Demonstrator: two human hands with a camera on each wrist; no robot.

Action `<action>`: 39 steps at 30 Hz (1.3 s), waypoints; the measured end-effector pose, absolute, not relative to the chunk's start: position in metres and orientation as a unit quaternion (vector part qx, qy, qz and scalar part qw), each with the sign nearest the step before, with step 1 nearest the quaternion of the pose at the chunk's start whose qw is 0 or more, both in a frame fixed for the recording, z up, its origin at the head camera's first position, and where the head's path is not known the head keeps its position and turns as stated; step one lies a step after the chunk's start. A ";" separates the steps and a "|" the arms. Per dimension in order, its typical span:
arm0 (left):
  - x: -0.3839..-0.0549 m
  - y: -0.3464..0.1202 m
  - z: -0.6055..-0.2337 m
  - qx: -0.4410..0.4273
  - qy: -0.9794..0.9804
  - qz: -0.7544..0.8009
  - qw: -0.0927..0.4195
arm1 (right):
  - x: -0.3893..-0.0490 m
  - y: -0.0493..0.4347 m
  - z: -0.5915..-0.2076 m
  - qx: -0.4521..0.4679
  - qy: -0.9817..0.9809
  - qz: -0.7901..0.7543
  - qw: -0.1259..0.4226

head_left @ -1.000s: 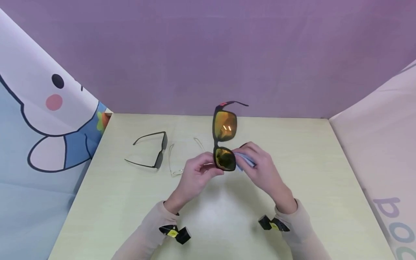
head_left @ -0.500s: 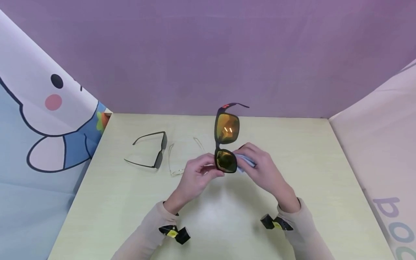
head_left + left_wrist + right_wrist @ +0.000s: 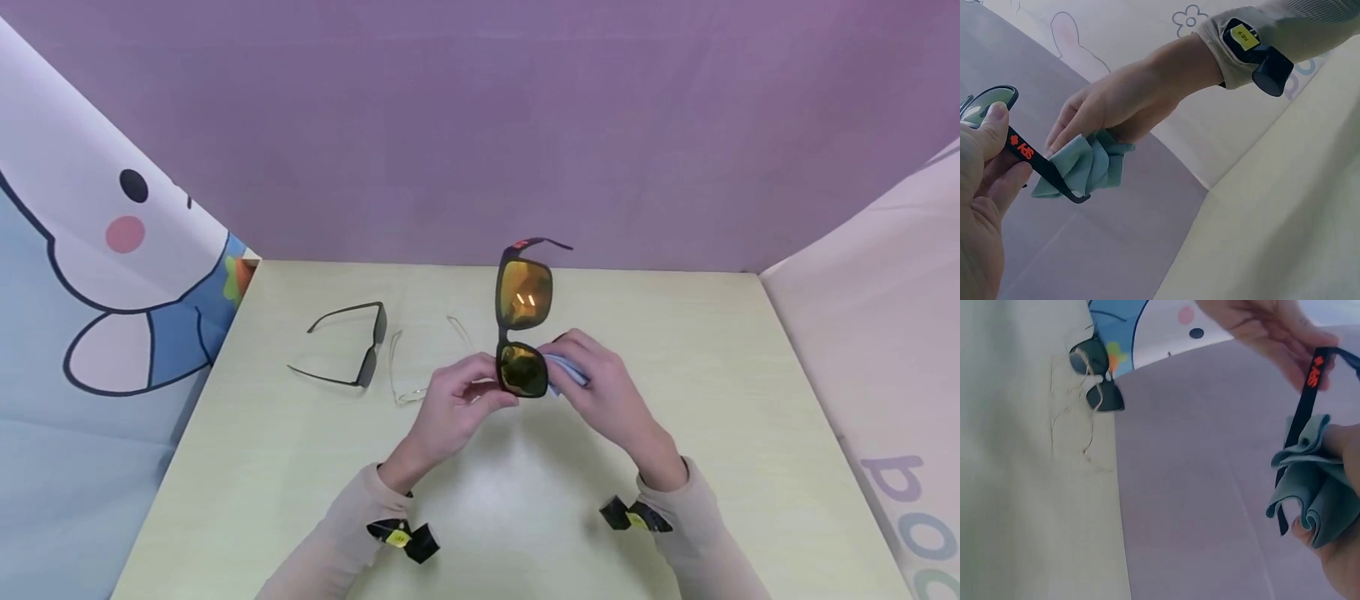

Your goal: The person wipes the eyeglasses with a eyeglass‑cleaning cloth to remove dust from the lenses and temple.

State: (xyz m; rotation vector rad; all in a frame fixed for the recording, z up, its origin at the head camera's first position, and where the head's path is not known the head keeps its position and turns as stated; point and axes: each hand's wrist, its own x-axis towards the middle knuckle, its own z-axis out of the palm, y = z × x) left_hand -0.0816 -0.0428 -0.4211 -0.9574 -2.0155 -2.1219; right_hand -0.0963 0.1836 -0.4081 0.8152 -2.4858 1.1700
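My left hand (image 3: 457, 400) pinches a pair of black-framed sunglasses (image 3: 500, 332) at the lower lens corner, thumb and fingers on the rim. Their orange mirrored lenses stand one above the other, over the table. A pale blue cleaning cloth (image 3: 1088, 165) is bunched in my right hand (image 3: 600, 385), its folds lying against one temple arm (image 3: 1307, 397) with red lettering. In the right wrist view, that arm's tip sticks out past the cloth. Fingers partly hide where cloth and arm meet.
Black sunglasses (image 3: 367, 367) lie unfolded on the table (image 3: 225, 500), to the left. Beside them are thin wire-framed glasses (image 3: 392, 367), partly behind my left hand. A purple backdrop (image 3: 480, 133) rises at the rear edge, with printed cloth on both sides.
The held sunglasses have shifted slightly right and down since a second ago. My right hand moved slightly right, then a touch back. The glasses on the table stay put.
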 end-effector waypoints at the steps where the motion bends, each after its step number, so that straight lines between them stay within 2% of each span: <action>1: -0.082 -0.043 -0.421 -0.311 -0.654 -0.689 0.032 | -0.097 0.184 -0.409 0.281 -0.861 0.397 0.147; 6: -0.082 -0.042 -0.422 -0.311 -0.655 -0.688 0.027 | -0.104 0.186 -0.416 0.259 -0.882 0.349 0.183; 13: -0.082 -0.043 -0.422 -0.309 -0.654 -0.690 0.028 | -0.099 0.185 -0.413 0.272 -0.869 0.390 0.137; 18: -0.084 -0.043 -0.420 -0.313 -0.648 -0.694 0.031 | -0.100 0.185 -0.412 0.280 -0.863 0.393 0.149; 23: -0.084 -0.041 -0.419 -0.310 -0.644 -0.699 0.024 | -0.105 0.187 -0.416 0.245 -0.883 0.361 0.175; 31: -0.083 -0.043 -0.419 -0.306 -0.640 -0.704 0.017 | -0.099 0.187 -0.413 0.285 -0.856 0.410 0.137; 39: -0.082 -0.043 -0.416 -0.297 -0.649 -0.700 0.012 | -0.107 0.193 -0.419 0.273 -0.880 0.331 0.205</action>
